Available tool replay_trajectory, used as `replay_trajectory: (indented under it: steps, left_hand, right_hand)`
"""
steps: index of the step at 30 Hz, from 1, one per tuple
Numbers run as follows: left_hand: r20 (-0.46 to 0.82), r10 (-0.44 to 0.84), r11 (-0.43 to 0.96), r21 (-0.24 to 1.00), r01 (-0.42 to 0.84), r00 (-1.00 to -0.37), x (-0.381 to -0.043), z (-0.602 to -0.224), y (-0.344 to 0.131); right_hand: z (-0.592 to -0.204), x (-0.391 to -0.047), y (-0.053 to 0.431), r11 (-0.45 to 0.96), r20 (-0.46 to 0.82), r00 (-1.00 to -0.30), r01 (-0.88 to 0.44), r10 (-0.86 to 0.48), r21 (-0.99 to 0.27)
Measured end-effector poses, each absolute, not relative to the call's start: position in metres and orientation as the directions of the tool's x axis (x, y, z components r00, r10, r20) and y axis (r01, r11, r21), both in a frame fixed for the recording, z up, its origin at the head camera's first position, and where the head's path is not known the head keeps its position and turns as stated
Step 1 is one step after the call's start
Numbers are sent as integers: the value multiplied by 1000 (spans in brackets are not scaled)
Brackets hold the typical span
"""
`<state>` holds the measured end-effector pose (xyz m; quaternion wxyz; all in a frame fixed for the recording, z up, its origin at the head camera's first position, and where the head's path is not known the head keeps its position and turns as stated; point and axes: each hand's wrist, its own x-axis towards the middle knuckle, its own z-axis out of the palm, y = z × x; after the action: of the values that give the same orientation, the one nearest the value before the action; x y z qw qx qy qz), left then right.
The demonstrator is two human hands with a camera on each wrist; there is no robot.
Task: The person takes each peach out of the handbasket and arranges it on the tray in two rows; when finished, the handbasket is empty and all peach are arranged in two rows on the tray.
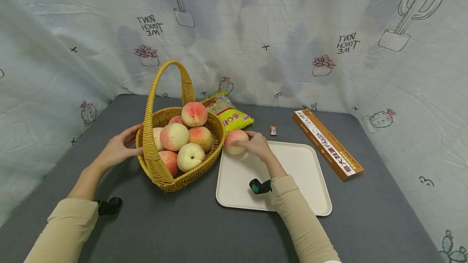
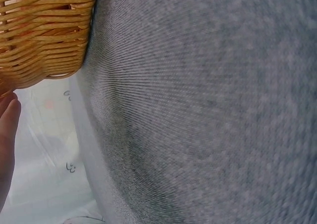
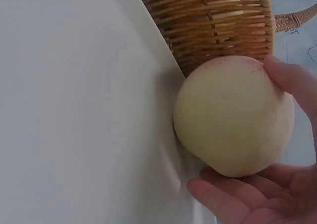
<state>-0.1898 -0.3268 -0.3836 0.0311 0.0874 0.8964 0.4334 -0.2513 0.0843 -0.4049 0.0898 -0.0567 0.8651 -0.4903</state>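
Observation:
My right hand (image 1: 257, 146) grips a pale pink peach (image 1: 235, 142), thumb on one side and fingers on the other, over the back left corner of a cream tray (image 1: 297, 177). In the right wrist view the peach (image 3: 230, 117) sits close beside the basket wall. A woven basket (image 1: 195, 173) with a tall handle holds several peaches, one (image 1: 194, 113) resting on top of the others. My left hand (image 1: 116, 149) rests against the basket's left side, thumb and fingers spread. Fingertips touch the weave in the left wrist view, where most of that hand is out of frame.
Behind the basket lies a yellow-green food packet (image 1: 234, 119). A small orange-wrapped candy (image 1: 273, 130) is beyond the tray, and a long brown pasta box (image 1: 329, 145) lies to its right. A printed cloth (image 1: 234, 31) hangs behind the grey table (image 1: 164, 230).

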Motion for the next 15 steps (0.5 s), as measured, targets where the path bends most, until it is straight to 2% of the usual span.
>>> replay_trajectory:
  steps: [8, 15]
  left_hand:
    - [27, 195, 600, 787, 141, -980, -190, -383, -327]
    - [29, 183, 593, 794, 134, -983, -189, -384, -326]
  right_hand:
    - [-402, -253, 95, 555, 32, -968, -170, -249, -815]
    - [-398, -249, 88, 639, 112, -942, -298, -316, -709]
